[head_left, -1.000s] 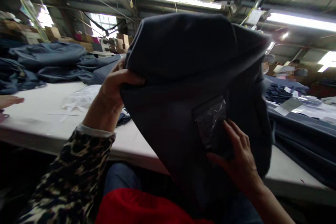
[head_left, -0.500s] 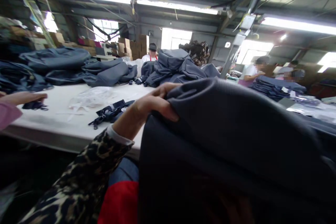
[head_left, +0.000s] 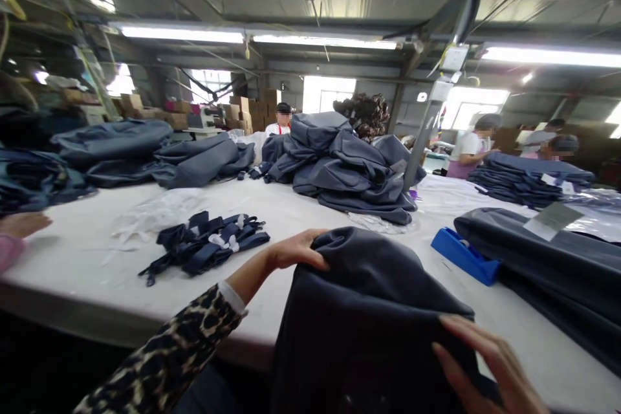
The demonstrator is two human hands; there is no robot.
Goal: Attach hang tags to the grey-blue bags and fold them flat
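A dark navy fabric bag (head_left: 359, 323), soft and bag-like in shape, stands up in front of me at the table's near edge. My left hand (head_left: 301, 251) is closed on its upper left corner, the thumb on the near side and the other fingers partly hidden behind the cloth. Against the bag's right side rests my right hand (head_left: 485, 356), with thumb and fingers stretched out and apart. Left of the bag, a bundle of dark straps (head_left: 218, 242) with white bits lies on the white table (head_left: 116, 297).
Piles of navy fabric (head_left: 334, 162) lie across the table's far side. A blue plastic holder (head_left: 463, 255) is beside a long folded navy piece (head_left: 548, 252) at right. Clear plastic (head_left: 155, 207) lies at left, near a co-worker's hand (head_left: 24, 225). A metal post (head_left: 427, 129) rises behind.
The bag has come down and left, showing more table on the right. My right hand has come into clear view at its right side. My left hand keeps its hold, now lower.
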